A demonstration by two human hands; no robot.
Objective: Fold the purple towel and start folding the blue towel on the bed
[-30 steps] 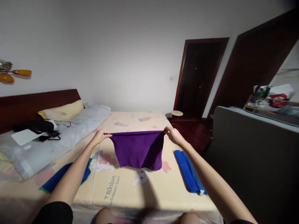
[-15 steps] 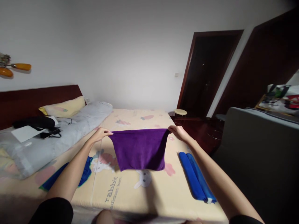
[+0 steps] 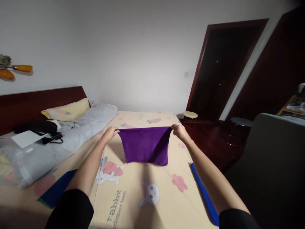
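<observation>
A purple cloth point(image 3: 145, 145) is stretched between my two hands above the bed, its lower edge hanging down. My left hand point(image 3: 111, 133) pinches its upper left corner. At the upper right corner, my right hand point(image 3: 179, 131) is closed on the cloth. A dark blue cloth point(image 3: 57, 188) lies on the bed beside my left forearm, which partly covers it. Under my right forearm is a long blue rolled cloth point(image 3: 205, 196), also partly hidden. The bed sheet point(image 3: 128, 203) is cream with rabbits and carrots.
On the left, a grey quilt point(image 3: 78, 136) bears a black bag point(image 3: 35, 126), a white sheet point(image 3: 26, 139) and a phone point(image 3: 47, 140). A yellow pillow point(image 3: 68, 109) rests by the headboard point(image 3: 43, 97). Stools point(image 3: 190, 114) and a grey panel point(image 3: 267, 159) stand at the right.
Both hands have moved forward, away from me, with the purple cloth. My view has shifted slightly right, and my arms cover more of the blue cloths.
</observation>
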